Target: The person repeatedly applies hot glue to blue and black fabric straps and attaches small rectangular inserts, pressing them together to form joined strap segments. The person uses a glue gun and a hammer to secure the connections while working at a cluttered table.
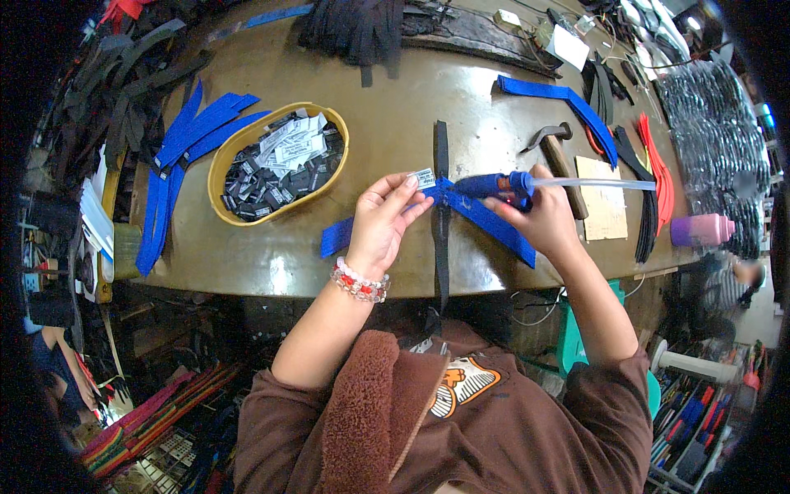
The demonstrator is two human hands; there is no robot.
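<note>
My left hand pinches a small white label between thumb and fingers. My right hand is wrapped around a blue glue gun, and a long translucent glue stick juts out of its back end to the right. The gun's nozzle end points left, close to the label. Beneath both, a blue strap lies bent on the table, and a narrow black strap crosses it from far to near, hanging over the front edge. Whether the nozzle touches the blue strap I cannot tell.
Left of my hands stands a yellow tub of black and white labels. Blue straps lie beyond it. On the right are a hammer, a cardboard piece, red straps and a pink-purple bottle.
</note>
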